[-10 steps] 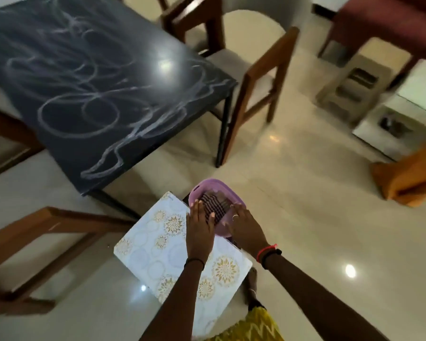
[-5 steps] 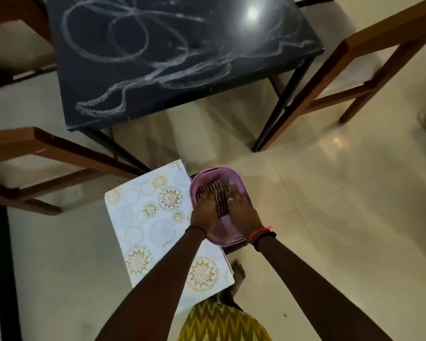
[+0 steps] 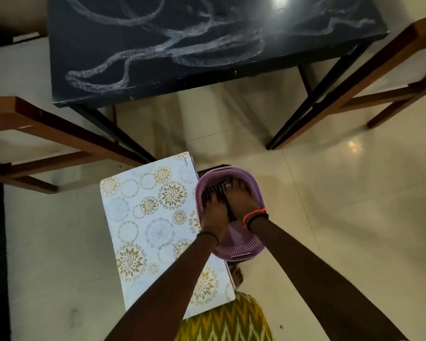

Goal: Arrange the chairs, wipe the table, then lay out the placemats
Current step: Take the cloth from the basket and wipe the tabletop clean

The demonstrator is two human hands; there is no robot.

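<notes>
Both hands down in the basket on the wiping cloth, the table not yet wiped

The left hand (image 3: 213,210) and the right hand (image 3: 239,201) were close together inside the purple basket (image 3: 242,252), a slotted plastic oval. Their fingers were bent down onto a dark striped cloth (image 3: 216,191), but whether they pinched it or only pressed on it could not be told. Just left of the fingers lay the placemats (image 3: 145,217), smooth white sheets with gold flower circles, stacked flat. Well beyond the fingertips stood the table (image 3: 207,52), dark and matt, covered with chalky white smears. As for the risk, the basket looked light, so a quick pull on the soft cloth could tip it or push the placemats off onto the glossy floor (image 3: 342,205)
</notes>
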